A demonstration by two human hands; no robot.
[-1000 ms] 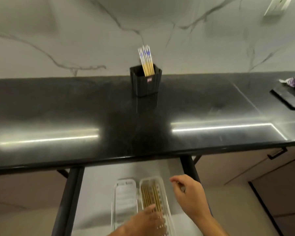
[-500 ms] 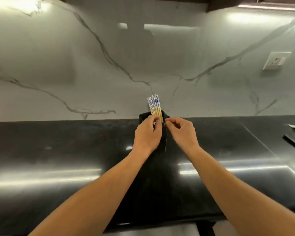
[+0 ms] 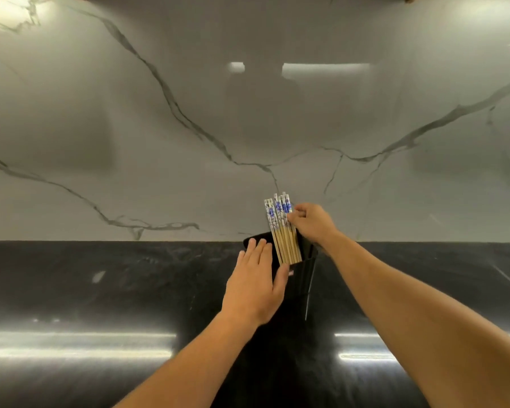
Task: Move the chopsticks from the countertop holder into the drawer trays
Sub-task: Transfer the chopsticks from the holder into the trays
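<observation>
I'm looking at the chopsticks (image 3: 281, 228) standing bunched in the black holder (image 3: 305, 269) at the back of the dark countertop (image 3: 100, 290), just in front of the marble wall (image 3: 159, 142). My right hand (image 3: 312, 222) is pinching the blue-patterned tops with curled fingers. My left hand (image 3: 255, 287) is lying flat against the holder's near-left side, fingers straight, so it's bracing the holder rather than gripping it.

Here's what I'm worrying about:

- The pinch is sitting on the right edge of the bunch, so I'm probably only catching a few sticks. On the lift, the rest could be fanning out and dropping back, or clattering onto the counter.
- Those painted ends are looking glossy, so a light pinch might be letting sticks slide through.
- The counter is shiny and my left hand is only pressing, not holding. If the sticks are dragging on the rim on the way out, the holder could be sliding or tipping.
- The drawer trays aren't showing in this view at all. I'm going to be carrying a loose bundle down to something I can't see right now, and a stick slipping out on the way seems likely.
</observation>
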